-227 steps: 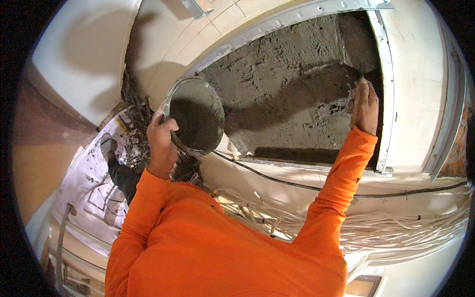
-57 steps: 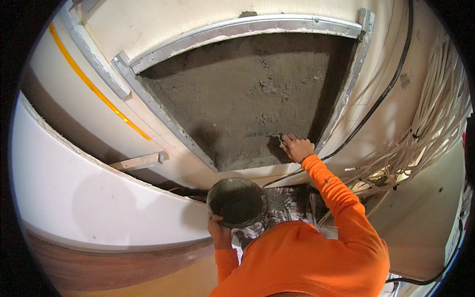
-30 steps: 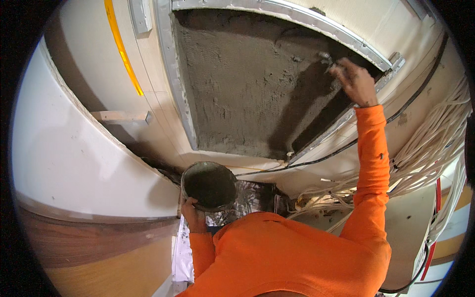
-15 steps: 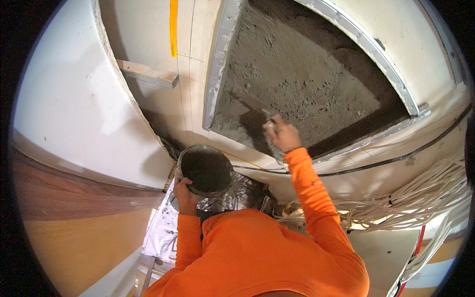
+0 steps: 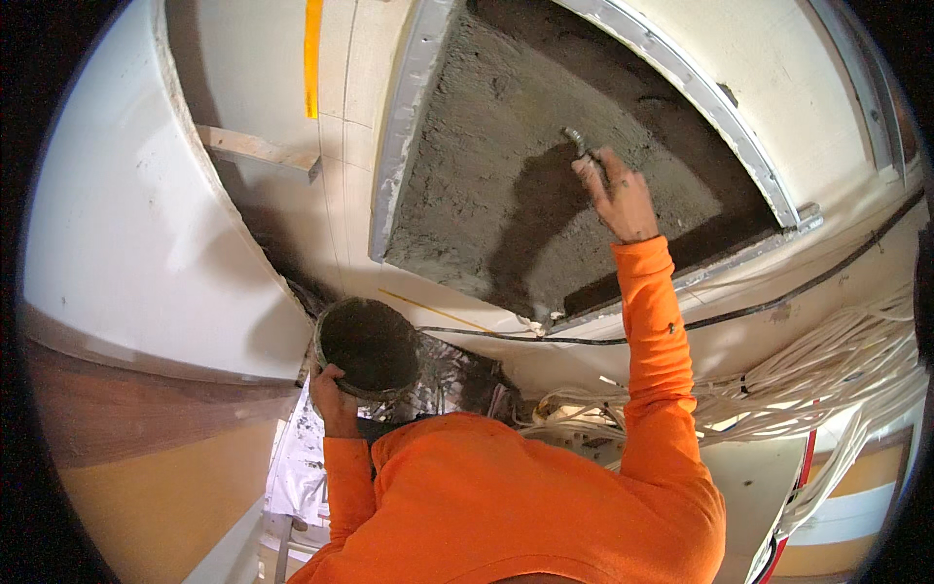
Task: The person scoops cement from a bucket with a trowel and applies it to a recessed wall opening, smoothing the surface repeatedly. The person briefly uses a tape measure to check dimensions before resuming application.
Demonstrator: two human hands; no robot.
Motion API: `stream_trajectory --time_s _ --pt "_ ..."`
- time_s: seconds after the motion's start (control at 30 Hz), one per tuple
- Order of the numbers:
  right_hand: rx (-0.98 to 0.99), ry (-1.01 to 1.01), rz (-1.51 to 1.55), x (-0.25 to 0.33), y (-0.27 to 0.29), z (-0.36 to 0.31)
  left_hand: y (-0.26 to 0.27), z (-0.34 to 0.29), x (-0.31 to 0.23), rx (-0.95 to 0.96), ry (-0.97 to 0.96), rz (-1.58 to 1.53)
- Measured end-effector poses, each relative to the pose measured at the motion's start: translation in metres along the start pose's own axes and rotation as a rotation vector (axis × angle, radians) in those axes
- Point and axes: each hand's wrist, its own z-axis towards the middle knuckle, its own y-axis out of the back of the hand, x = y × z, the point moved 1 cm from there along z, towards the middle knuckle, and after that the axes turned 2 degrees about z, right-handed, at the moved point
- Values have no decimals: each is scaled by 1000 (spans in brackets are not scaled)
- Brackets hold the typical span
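My left hand [image 5: 334, 394] is closed on the rim of a round bucket [image 5: 413, 378], which is tilted with its mouth upward. Its inside is dark grey, and how much mortar lies in it is hard to make out. My right hand [image 5: 623, 200], in an orange sleeve, grips a short, mortar-smeared grey tool [image 5: 574, 136]; its working end is hidden. That hand is over a panel of rough grey mortar [image 5: 467, 175], bordered by a straight metal strip [image 5: 401, 146] on the left and a curved, perforated metal strip [image 5: 710, 92] on the right.
A curved white wall [image 5: 107, 214] stands close at the left, with a wooden batten [image 5: 258, 148] beyond it. A black cable [image 5: 720, 318] runs below the panel. Bundled white cables [image 5: 817, 370] hang at the right. Stained white sheeting [image 5: 295, 467] lies below the bucket.
My right hand has moved up and to the right across the mortar with the tool. The bucket and my left hand sit slightly further left and lower in the picture, as the whole view has shifted.
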Motion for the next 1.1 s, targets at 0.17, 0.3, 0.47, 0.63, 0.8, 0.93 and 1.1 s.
stream_trajectory --time_s 0.17,0.3,0.47,0.63,0.8,0.93,1.1 --pt "-40 -85 197 -18 36 -3 0 15 -4 40 13 34" --pt "-91 -166 286 -30 61 -8 -47 -19 -29 112 -9 -16" --pt "-225 -356 639 -38 73 -25 -30 -23 -29 84 -7 29" --pt "-215 -355 672 -65 78 -48 -20 -38 -33 41 -23 15" --pt "-382 -424 585 -57 65 -90 -1 -44 -34 18 -26 -36" --pt "-349 -298 441 -31 2 -106 9 -31 -28 8 -12 -32" --pt "-175 -92 480 67 -58 -52 -9 -33 -33 79 -49 187"
